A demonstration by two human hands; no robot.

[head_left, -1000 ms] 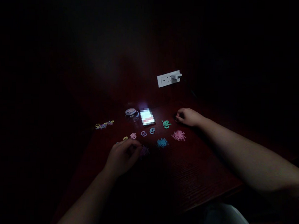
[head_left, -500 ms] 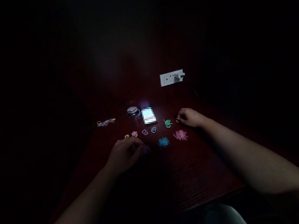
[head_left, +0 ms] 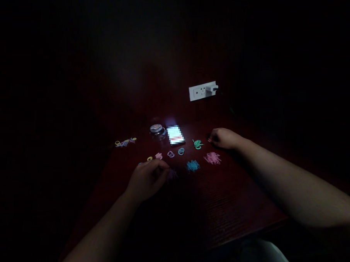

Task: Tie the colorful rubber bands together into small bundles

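My left hand [head_left: 146, 179] is closed in a pinch beside a dim pile of small purple bands [head_left: 172, 174], partly in its shadow. Whether anything sits between those fingertips is too dark to see. On the table's right side my right hand [head_left: 223, 138] rests with curled fingers, and what they may hold is hidden. Close to it lie green hair ties [head_left: 197, 144] and a pile of pink bands [head_left: 212, 158]. A blue pile of bands [head_left: 193, 165] is between the hands. Small groups of light blue ties [head_left: 181, 151], purple ties [head_left: 170, 154], pink ties [head_left: 158, 156] and a yellow tie [head_left: 149, 159] form a row.
A lit phone [head_left: 175, 135] stands behind the row, next to a clear lidded jar [head_left: 158, 132]. Mixed bands [head_left: 125, 142] lie at the left. A white wall socket [head_left: 203, 91] with a plug is behind the dark red table [head_left: 235, 203].
The view has shifted a little, so things sit slightly further right. My right hand's fingers have turned slightly inward; my left hand keeps its pinch by the purple pile.
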